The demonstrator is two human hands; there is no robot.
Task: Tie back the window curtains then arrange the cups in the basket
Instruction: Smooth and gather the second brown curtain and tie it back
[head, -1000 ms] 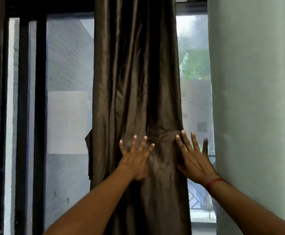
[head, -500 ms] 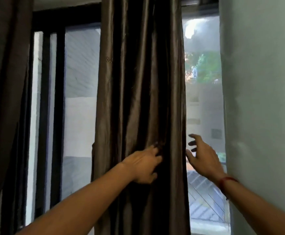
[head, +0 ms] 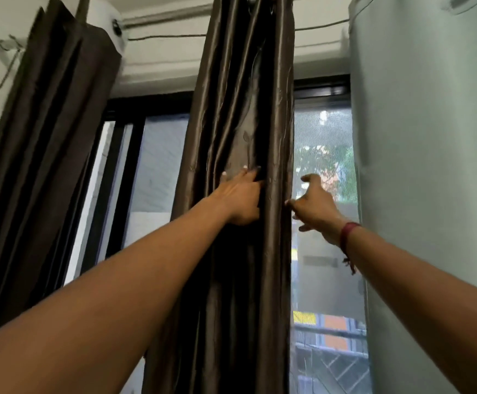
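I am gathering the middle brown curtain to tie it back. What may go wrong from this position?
1. The left hand only presses its fingers on the middle curtain, and the right hand at its edge seems to grip nothing, so the folds may slip loose.
2. The curtain hangs from the rod above; a hard downward tug might strain it.

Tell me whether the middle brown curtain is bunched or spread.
Bunched: the middle brown curtain hangs in narrow folds, window showing on both sides.
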